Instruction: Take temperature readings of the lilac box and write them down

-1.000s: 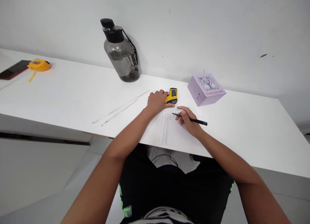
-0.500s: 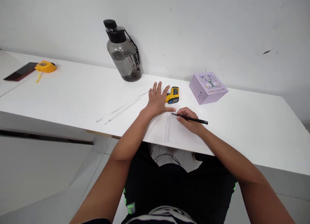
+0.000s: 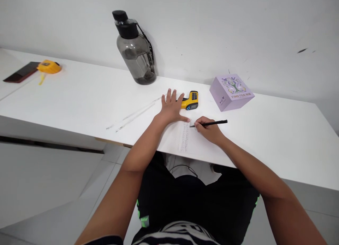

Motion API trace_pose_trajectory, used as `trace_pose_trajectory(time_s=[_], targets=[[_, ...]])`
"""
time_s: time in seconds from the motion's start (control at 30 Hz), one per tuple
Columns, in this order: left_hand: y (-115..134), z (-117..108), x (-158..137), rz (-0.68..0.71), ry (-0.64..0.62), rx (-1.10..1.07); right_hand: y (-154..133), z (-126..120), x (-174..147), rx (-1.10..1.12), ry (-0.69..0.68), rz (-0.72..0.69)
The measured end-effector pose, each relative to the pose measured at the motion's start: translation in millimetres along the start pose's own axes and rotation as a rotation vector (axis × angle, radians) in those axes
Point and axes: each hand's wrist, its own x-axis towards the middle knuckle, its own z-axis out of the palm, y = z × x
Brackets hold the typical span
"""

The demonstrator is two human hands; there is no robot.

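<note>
Left hand (image 3: 170,110): fingers apart, palm down, probably steadying paper (image 3: 192,141) | right hand (image 3: 209,130): clamped on pen (image 3: 214,123), near its tip, likely for control | paper: on counter (image 3: 270,142), by front edge | yellow tool (image 3: 192,100): beside left hand

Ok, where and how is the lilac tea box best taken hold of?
Grip the lilac tea box probably by its left and right sides, from above: its visible faces are flat, its top uncovered, and the wall close behind.
</note>
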Motion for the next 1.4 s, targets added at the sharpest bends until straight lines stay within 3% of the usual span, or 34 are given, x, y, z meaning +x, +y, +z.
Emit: trace_pose_trajectory(time_s=[0.97, 1.4], targets=[[0, -3, -3, 0.072, -0.024, -0.055, -3, -5, -1, -0.059, -0.061, -0.022], [8, -13, -9, 0.057, -0.049, -0.044, -4, -3, -1, -0.022, -0.008, 0.010]])
